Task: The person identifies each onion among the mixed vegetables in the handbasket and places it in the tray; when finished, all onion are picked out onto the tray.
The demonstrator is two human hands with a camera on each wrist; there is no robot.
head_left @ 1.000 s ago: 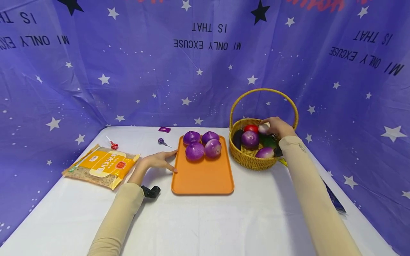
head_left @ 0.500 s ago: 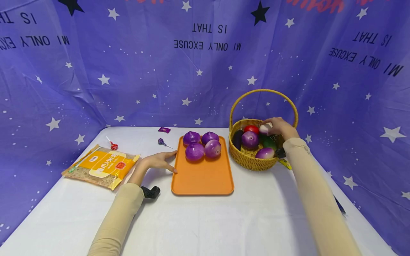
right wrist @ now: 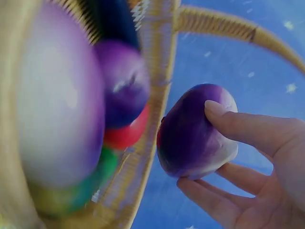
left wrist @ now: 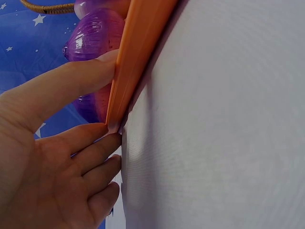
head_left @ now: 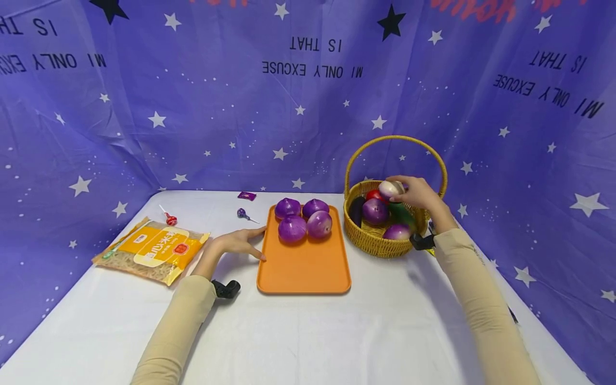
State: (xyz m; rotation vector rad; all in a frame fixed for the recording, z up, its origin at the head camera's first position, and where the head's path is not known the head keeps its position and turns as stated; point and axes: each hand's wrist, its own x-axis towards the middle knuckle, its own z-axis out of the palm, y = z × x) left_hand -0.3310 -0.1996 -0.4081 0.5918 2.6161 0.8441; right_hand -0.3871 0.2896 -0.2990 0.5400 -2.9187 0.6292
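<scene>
My right hand (head_left: 415, 192) holds a purple-and-white onion (head_left: 392, 190) just above the wicker basket (head_left: 372, 243), thumb on one side and fingers on the other. In the right wrist view that onion (right wrist: 198, 133) is raised beside the basket's rim. Inside the basket are another purple onion (head_left: 375, 210), a red tomato-like piece (head_left: 376, 196), a dark eggplant-like piece (head_left: 356, 211), a green piece (head_left: 401, 215) and a purple-white one (head_left: 397, 231). My left hand (head_left: 236, 241) touches the left edge of an orange tray (head_left: 304, 270) with spread thumb and fingers. Several purple onions (head_left: 292, 229) sit on the tray's far half.
A yellow food packet (head_left: 154, 250) lies at the left. Behind it is a red lollipop (head_left: 170, 218); a purple lollipop (head_left: 243, 213) and a small purple wrapper (head_left: 247, 195) lie farther right. The basket's tall handle (head_left: 395, 137) arches over its opening.
My right hand has lifted the purple-and-white onion up from the basket and shifted slightly left with it. The left hand has stayed at the tray's edge.
</scene>
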